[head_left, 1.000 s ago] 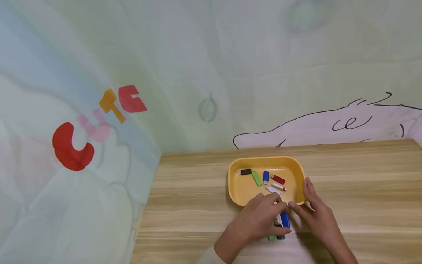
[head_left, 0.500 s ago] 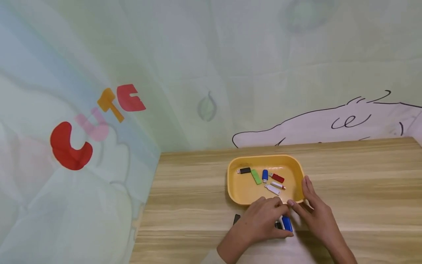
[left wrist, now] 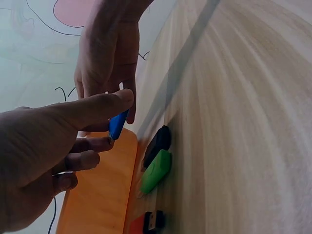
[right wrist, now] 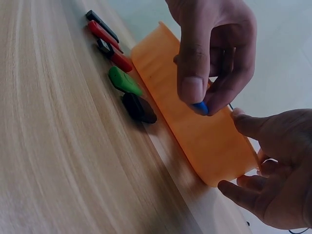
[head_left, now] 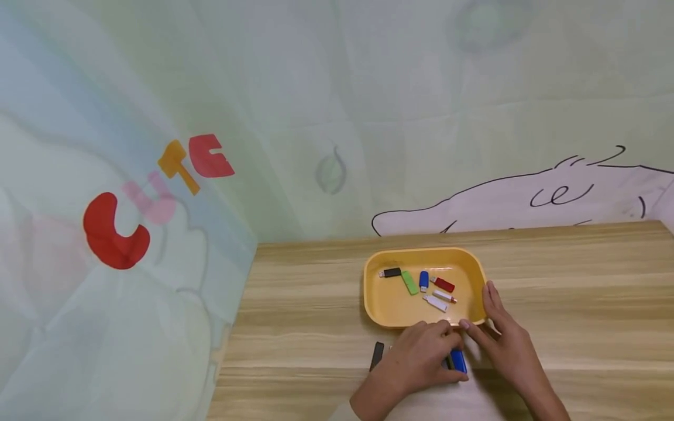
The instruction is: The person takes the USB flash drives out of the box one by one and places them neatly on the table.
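Here, pinching a blue USB stick (left wrist: 117,125) with the left hand's (head_left: 418,356) thumb and fingers, over the counter (head_left: 579,292) near the yellow tray (head_left: 387,307). Touching the tray's right end with the right hand's (head_left: 506,338) outstretched fingers. Beyond, can count six sticks (head_left: 445,285) inside.

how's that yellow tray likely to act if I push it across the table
The yellow tray looks like thin moulded plastic, so it's probably stiff and fairly light. Being wide and shallow, it should slide rather than tip. The USB sticks lying loose inside may shift if it's jolted.
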The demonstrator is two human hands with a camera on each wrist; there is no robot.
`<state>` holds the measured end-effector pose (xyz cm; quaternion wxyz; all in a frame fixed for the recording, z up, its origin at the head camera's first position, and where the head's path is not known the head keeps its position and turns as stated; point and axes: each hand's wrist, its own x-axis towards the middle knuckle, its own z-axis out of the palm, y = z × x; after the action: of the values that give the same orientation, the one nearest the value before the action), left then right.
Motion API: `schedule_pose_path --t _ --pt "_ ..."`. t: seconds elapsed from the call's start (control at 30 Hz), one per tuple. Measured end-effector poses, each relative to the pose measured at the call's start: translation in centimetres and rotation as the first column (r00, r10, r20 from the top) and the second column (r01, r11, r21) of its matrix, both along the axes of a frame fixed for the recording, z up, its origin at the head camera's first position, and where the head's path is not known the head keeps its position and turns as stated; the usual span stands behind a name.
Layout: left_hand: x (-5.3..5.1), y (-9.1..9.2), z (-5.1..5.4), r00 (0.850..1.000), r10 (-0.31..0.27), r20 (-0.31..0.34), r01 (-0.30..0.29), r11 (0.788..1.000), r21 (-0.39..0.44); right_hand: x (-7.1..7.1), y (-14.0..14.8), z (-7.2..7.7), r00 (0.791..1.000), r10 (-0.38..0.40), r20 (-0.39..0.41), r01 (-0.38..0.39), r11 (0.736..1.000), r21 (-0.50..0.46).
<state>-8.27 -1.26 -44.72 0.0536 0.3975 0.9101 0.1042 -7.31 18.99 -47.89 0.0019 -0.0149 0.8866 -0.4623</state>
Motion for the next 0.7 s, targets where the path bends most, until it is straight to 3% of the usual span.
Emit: schedule_pose_path --t 0.5,0.7 --pt "0.8 1.2 -0.7 0.998 -0.017 -0.057 0.01 0.993 -0.113 -0.1 0.1 0.0 0.999 0.002 0.036 -0.001 1.0 -0.015" --pt "0.7 1.4 -1.1 0.999 -0.007 -0.033 0.003 0.992 -0.126 0.0 0.0 0.0 1.0 0.003 0.015 -0.002 1.0 -0.016"
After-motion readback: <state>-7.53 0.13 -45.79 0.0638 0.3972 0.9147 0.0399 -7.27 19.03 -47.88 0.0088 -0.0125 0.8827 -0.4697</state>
